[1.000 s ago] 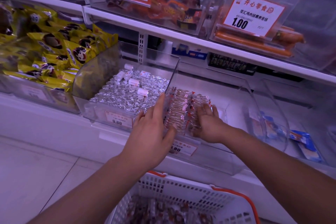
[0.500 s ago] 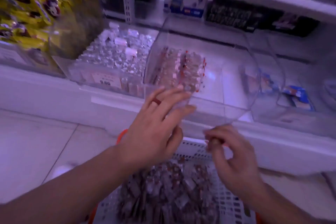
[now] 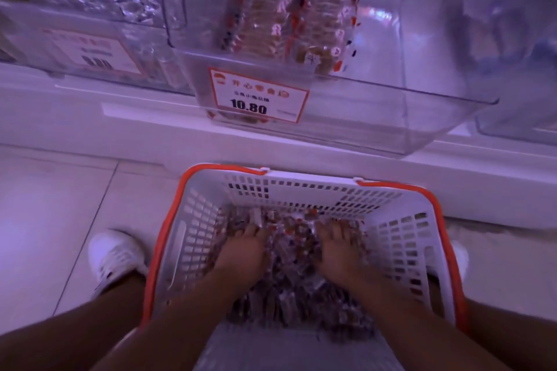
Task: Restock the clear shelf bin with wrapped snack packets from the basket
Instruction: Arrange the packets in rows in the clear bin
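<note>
- Head view: left hand (image 3: 241, 253) and right hand (image 3: 339, 250) press into wrapped snack packets (image 3: 289, 280) heaped in a white, orange-rimmed plastic basket (image 3: 401, 238) on the floor; whether either grip has closed on packets cannot be told.
- Above, the clear plastic shelf bin (image 3: 422, 117) holds a row of packets at its left side.

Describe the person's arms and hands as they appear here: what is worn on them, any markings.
Both forearms are bare, with no sleeves, watch or bracelet in view. The left hand and right hand wear no gloves. The picture is too blurred to show a ring or nail polish. No markings show on either arm.
</note>
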Tool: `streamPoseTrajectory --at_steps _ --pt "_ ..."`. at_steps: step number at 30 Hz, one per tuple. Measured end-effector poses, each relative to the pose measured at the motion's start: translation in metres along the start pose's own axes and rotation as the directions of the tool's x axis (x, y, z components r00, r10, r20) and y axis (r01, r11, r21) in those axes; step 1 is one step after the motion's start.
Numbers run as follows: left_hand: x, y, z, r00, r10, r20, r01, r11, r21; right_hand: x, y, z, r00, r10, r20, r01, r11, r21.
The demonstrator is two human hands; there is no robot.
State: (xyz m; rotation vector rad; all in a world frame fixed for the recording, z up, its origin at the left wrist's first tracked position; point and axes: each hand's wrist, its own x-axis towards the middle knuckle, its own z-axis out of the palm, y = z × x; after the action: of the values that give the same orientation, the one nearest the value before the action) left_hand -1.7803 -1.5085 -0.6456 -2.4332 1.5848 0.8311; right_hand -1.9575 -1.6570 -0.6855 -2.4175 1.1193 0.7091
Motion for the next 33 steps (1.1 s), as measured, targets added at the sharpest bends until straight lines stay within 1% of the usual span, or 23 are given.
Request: streamPoseTrajectory --at_steps 2,4,6,8,11,13,15,16,17,18,19,20,21,22,23,24,26,27,29,30,31,33 --pt "0.013 0.008 0.017 0.998 0.041 0.055 -0.045 0.997 0.064 0.012 -0.003 0.012 0.999 -0.014 0.036 0.014 1.000 0.002" --pt "0.022 0.017 0.028 0.985 0.140 0.102 -0.153 0.979 0.137 0.022 -0.001 0.020 0.995 -0.052 0.083 0.057 0.996 -0.062" --pt "0.029 0.026 0.036 0.957 0.284 0.064 -0.291 0.928 0.232 0.026 -0.003 0.027 0.987 -0.127 0.102 0.143 0.974 -0.173" --pt "0.032 0.029 0.042 0.927 0.365 0.082 -0.373 0.877 0.302 0.027 -0.007 0.033 0.980 -0.177 0.096 0.196 0.950 -0.245" --pt "0.035 0.025 0.058 0.911 0.411 0.023 -0.392 0.851 0.349 0.035 -0.009 0.033 0.982 -0.174 0.069 0.186 0.948 -0.257" --pt "0.034 0.018 0.064 0.906 0.422 -0.031 -0.391 0.865 0.315 0.040 -0.005 0.031 0.979 -0.189 0.072 0.202 0.940 -0.274" --pt "0.035 0.008 0.063 0.910 0.396 -0.122 -0.362 0.903 0.230 0.045 0.001 0.030 0.978 -0.200 0.065 0.210 0.937 -0.278" --pt "0.037 0.004 0.062 0.921 0.352 -0.168 -0.329 0.933 0.150 0.047 0.002 0.029 0.978 -0.202 0.049 0.208 0.937 -0.280" --pt "0.039 0.000 0.058 0.938 0.273 -0.214 -0.272 0.962 0.030 0.049 0.002 0.029 0.979 -0.202 0.031 0.202 0.938 -0.282" --pt "0.043 -0.002 0.054 0.944 0.182 -0.276 -0.221 0.968 -0.116 0.050 0.001 0.029 0.980 -0.200 0.018 0.197 0.939 -0.282" --pt "0.048 -0.001 0.047 0.947 0.049 -0.316 -0.146 0.946 -0.290 0.051 0.000 0.029 0.980 -0.199 0.015 0.196 0.939 -0.282" --pt "0.055 0.001 0.040 0.948 -0.077 -0.310 -0.074 0.891 -0.447 0.050 -0.002 0.029 0.980 -0.198 0.019 0.196 0.938 -0.286" --pt "0.063 0.004 0.033 0.947 -0.169 -0.272 -0.011 0.833 -0.553 0.049 -0.003 0.030 0.980 -0.199 0.018 0.196 0.935 -0.294" --pt "0.071 0.007 0.029 0.951 -0.214 -0.223 0.037 0.795 -0.606 0.047 -0.004 0.031 0.979 -0.203 0.010 0.197 0.934 -0.299" --pt "0.080 0.012 0.026 0.964 -0.212 -0.160 0.071 0.785 -0.616 0.045 -0.004 0.033 0.978 -0.207 0.008 0.200 0.933 -0.298" --pt "0.087 0.017 0.025 0.979 -0.184 -0.092 0.093 0.795 -0.599 0.042 -0.003 0.035 0.976 -0.214 0.025 0.212 0.932 -0.294" --pt "0.097 0.026 0.027 0.992 -0.123 0.037 0.123 0.839 -0.529 0.035 0.000 0.038 0.967 -0.231 0.112 0.253 0.927 -0.278" --pt "0.101 0.030 0.031 0.991 -0.113 0.074 0.135 0.865 -0.483 0.031 0.001 0.038 0.960 -0.238 0.149 0.272 0.922 -0.276" --pt "0.104 0.037 0.039 0.988 -0.117 0.100 0.146 0.919 -0.366 0.024 0.004 0.037 0.954 -0.272 0.124 0.298 0.900 -0.319" --pt "0.104 0.040 0.042 0.986 -0.125 0.108 0.154 0.933 -0.324 0.021 0.005 0.036 0.951 -0.294 0.097 0.309 0.886 -0.346" --pt "0.103 0.044 0.046 0.984 -0.137 0.116 0.167 0.939 -0.301 0.018 0.004 0.034 0.943 -0.316 0.102 0.331 0.874 -0.356" --pt "0.100 0.050 0.053 0.982 -0.161 0.099 0.182 0.945 -0.271 0.013 0.004 0.031 0.913 -0.369 0.174 0.408 0.842 -0.353"
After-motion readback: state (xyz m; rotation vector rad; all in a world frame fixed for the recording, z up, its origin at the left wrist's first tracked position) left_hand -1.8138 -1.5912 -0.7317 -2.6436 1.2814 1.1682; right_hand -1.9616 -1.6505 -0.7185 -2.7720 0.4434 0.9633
